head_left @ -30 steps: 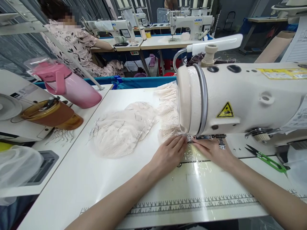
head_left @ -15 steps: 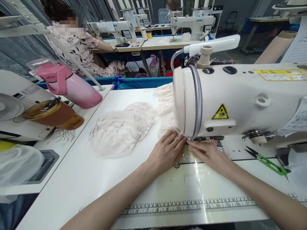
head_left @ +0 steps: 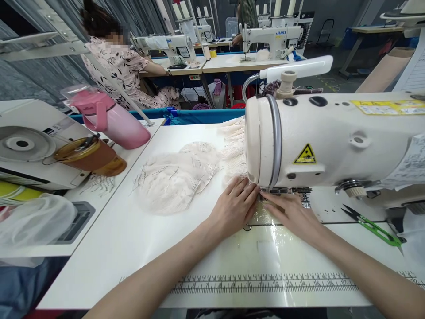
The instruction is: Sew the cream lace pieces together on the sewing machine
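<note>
My left hand lies flat, fingers together, pressing pale lace fabric against the table just left of the needle area. My right hand rests flat on the shiny needle plate, fingertips under the head of the white sewing machine. The needle and presser foot are mostly hidden by the machine head. A rounded pile of cream lace pieces sits to the left of my left hand.
Green thread snips lie right of the machine base. A pink jug and a brown bottle stand on the left table beside another machine. A printed ruler runs along the table's front edge. A co-worker sews behind.
My left hand has slid a little forward with the lace toward the machine head. The view has shifted slightly to the left; my right hand stays at the needle plate.
</note>
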Tool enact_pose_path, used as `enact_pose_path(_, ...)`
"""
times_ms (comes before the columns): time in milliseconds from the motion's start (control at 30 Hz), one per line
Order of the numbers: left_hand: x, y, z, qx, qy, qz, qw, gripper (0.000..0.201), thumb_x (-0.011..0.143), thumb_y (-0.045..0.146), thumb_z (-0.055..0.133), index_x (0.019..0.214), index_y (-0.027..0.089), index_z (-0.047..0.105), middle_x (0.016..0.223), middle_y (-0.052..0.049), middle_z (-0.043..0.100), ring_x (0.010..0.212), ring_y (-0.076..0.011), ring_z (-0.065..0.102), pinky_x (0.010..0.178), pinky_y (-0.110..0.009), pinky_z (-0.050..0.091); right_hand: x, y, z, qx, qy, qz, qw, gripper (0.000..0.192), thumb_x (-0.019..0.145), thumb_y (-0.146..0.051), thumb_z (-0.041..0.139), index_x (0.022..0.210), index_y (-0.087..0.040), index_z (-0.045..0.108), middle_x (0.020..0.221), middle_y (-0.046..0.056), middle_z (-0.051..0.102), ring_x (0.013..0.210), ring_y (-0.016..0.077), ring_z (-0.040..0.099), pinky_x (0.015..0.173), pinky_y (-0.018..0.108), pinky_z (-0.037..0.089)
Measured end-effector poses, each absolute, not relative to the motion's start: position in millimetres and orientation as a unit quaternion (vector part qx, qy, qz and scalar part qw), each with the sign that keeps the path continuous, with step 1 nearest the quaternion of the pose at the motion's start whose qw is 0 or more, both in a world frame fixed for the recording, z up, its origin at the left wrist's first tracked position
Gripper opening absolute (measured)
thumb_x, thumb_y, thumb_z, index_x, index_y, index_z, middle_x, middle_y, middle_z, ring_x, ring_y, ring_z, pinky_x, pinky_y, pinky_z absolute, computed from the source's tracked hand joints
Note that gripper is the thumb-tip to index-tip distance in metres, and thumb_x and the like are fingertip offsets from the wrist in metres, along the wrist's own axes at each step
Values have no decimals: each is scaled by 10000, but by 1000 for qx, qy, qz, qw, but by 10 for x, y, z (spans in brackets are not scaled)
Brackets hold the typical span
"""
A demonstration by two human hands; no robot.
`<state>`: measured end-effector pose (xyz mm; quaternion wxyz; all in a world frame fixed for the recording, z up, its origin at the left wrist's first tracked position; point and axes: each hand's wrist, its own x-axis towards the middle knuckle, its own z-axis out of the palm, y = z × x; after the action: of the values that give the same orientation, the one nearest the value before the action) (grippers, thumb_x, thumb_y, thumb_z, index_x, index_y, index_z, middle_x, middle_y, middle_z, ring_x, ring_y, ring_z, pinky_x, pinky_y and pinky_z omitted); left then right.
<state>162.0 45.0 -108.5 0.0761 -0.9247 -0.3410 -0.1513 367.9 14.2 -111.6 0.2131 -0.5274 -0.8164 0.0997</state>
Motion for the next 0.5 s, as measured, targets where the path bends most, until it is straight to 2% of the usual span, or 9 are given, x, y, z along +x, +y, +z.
enact_pose_path(100, 1614, 455, -1079, -926, -338, -152, 76, 325, 952, 275, 416, 1190, 133, 586, 1272, -107, 590, 1216, -292, 515, 1067, -502, 356, 3698, 159, -1144, -538, -810, 79, 219, 338, 948, -436, 398, 1199, -335, 601, 1004, 12, 713, 966, 238, 645, 800, 445, 532)
enact_pose_path(233, 1601, 451, -1085, -923, -346, -149, 76, 333, 959, 287, 410, 1215, 150, 572, 1262, -96, 597, 1209, -281, 517, 1057, -498, 362, 3798, 194, -1267, -526, -819, 29, 230, 308, 933, -391, 435, 1132, -273, 639, 1029, 55, 709, 950, 258, 652, 853, 482, 507)
enact_pose_path(300, 1598, 432, -1092, -922, -349, -148, 82, 337, 964, 298, 409, 1226, 154, 564, 1259, -88, 600, 1204, -266, 519, 1053, -478, 367, 3862, 197, -1345, -512, -826, 24, 235, 303, 920, -373, 453, 1149, -282, 629, 1084, 60, 695, 957, 265, 648, 867, 497, 496)
enact_pose_path(500, 1611, 356, -973, -915, -367, -133, 98, 322, 984, 294, 399, 1221, 140, 553, 1228, -86, 607, 1156, -213, 530, 1001, -379, 408, 3977, 213, -1463, -503, -819, 21, 275, 274, 911, -384, 467, 1091, -281, 646, 986, 58, 717, 823, 237, 656, 765, 416, 496)
